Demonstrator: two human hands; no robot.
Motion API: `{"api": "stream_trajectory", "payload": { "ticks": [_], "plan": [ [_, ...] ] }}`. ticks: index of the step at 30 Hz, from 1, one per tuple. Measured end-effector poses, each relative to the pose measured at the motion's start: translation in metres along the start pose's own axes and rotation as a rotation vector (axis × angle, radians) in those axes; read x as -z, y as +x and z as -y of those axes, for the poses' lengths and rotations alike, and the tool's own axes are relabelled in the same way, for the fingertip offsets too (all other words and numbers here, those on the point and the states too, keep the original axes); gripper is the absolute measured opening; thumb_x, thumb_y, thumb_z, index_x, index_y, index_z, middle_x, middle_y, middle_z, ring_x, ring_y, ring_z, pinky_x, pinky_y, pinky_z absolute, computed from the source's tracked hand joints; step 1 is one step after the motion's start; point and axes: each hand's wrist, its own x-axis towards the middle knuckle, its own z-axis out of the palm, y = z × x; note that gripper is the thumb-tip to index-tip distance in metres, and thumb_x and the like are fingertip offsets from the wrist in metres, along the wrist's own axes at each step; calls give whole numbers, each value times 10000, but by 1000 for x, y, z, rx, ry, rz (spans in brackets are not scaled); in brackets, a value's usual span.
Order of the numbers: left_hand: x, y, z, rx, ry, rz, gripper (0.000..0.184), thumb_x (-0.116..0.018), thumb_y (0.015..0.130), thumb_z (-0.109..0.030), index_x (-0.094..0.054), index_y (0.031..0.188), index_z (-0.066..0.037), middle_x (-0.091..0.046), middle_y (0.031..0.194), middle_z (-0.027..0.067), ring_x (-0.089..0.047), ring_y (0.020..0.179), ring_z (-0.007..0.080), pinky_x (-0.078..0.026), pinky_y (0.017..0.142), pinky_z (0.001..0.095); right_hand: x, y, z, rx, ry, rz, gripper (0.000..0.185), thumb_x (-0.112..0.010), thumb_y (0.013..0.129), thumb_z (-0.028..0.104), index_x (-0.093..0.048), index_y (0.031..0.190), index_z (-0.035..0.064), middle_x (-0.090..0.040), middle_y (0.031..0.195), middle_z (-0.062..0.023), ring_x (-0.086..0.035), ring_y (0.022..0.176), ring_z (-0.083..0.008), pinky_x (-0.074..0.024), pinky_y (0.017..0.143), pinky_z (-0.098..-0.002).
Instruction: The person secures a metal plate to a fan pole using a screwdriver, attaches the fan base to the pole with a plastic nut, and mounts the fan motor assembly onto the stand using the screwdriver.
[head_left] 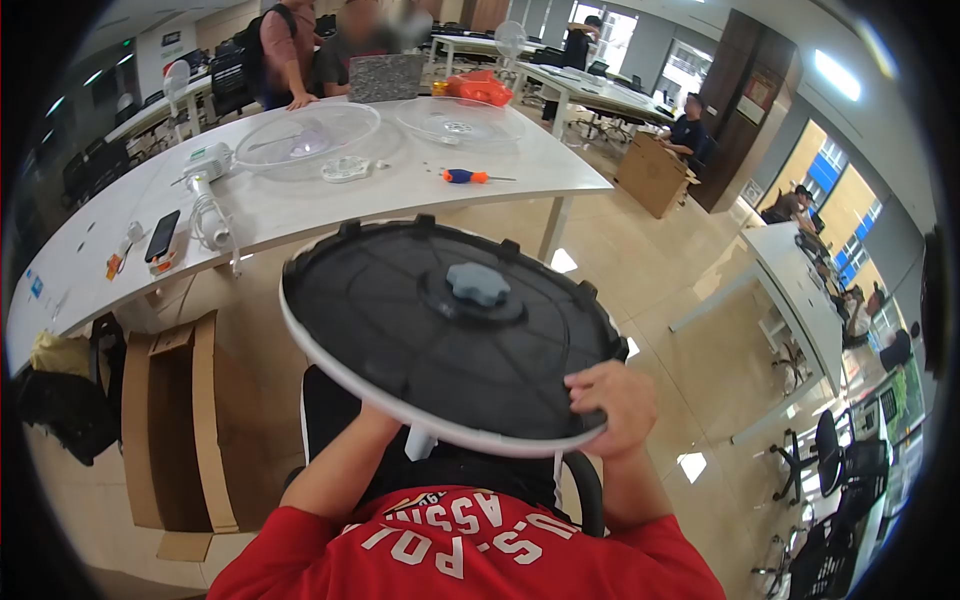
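Over my lap is a round fan base (360, 300), tilted with its black ribbed underside up and its white rim towards me. A grey lobed knob (478, 284) sits near the middle of that underside. My right hand (618, 405) grips the right edge, fingers curled over the black side. My left hand (378, 425) goes beneath the near left rim; only the wrist part shows and its fingers are hidden. A short piece of a white post (420, 442) shows below the rim.
On the white table (330, 215) ahead lie clear fan guards (308, 138), an orange and blue screwdriver (466, 176), a phone (163, 235), a white fan part with a cord (210, 215) and a white disc part (346, 169). An open cardboard box (175, 430) stands left. People are beyond the table.
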Motion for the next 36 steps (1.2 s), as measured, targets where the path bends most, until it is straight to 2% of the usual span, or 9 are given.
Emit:
{"api": "stream_trajectory", "payload": {
  "ticks": [1,3,7,9,11,15,27,32,36],
  "plan": [
    [-3,-1,1,-22,4,29,450,-695,962,-223,-591,1349,-18,-651,1230,153,-660,1140,231,-531,1041,388,1,5,-5,0,-64,-51,266,-840,643,188,-654,781,56,-716,765,-114,-727,676,-274,-549,576,-349],
    [-42,60,5,317,-1042,-100,673,-794,874,-243,-517,1437,2,-615,1326,149,-646,1168,245,-514,1059,408,8,31,-12,12,-250,-157,333,-910,682,228,-650,788,49,-687,749,-99,-673,617,-273,-516,541,-340],
    [-70,209,-112,-64,-488,416,1445,-987,733,-337,47,1703,-62,-373,1666,264,-338,1584,370,-391,1206,445,35,69,-22,-138,-563,-310,376,-941,788,176,-704,995,-29,-735,886,-110,-714,740,-254,-558,676,-325],
    [-51,219,-134,-394,307,630,1398,-966,711,-325,-18,1708,-77,-525,1524,315,-588,1345,421,-462,1121,461,50,88,-42,-383,-442,-752,427,-955,789,257,-713,991,-30,-726,850,-86,-693,740,-206,-546,674,-333],
    [-10,207,-174,-25,717,863,1201,-950,720,-348,-260,1660,-59,-679,1304,291,-666,1188,448,-526,1014,454,75,87,-50,-467,-305,-908,431,-934,826,242,-719,1061,-50,-746,944,-98,-700,829,-191,-552,752,-327],
    [44,175,-192,-186,930,623,696,-924,722,-406,-657,1274,-76,-766,1057,176,-733,991,383,-564,848,489,110,46,-65,-728,-145,-1148,502,-856,920,233,-689,1261,-96,-749,1183,-141,-726,1000,-218,-568,910,-333],
    [-5,273,-287,-412,1005,708,615,-923,717,-383,-710,1200,-67,-757,940,131,-734,896,345,-544,795,465,119,-82,-122,-1130,203,-1414,527,-833,951,243,-656,1303,-107,-729,1250,-171,-731,1066,-261,-598,932,-377],
    [-60,306,-94,-305,894,1381,428,-830,844,-304,-713,1165,-47,-732,941,192,-696,935,387,-538,822,472,110,-91,-149,-1153,22,-1371,453,-853,931,212,-690,1233,-84,-749,1195,-146,-731,999,-222,-591,870,-353],
    [-101,237,35,-72,479,1218,374,-824,843,-199,-723,1148,-8,-732,1038,196,-708,947,351,-549,857,438,121,-113,-188,-1272,-187,-1184,415,-849,935,217,-706,1204,-65,-758,1173,-133,-727,1015,-203,-586,880,-331]
  ]
}}
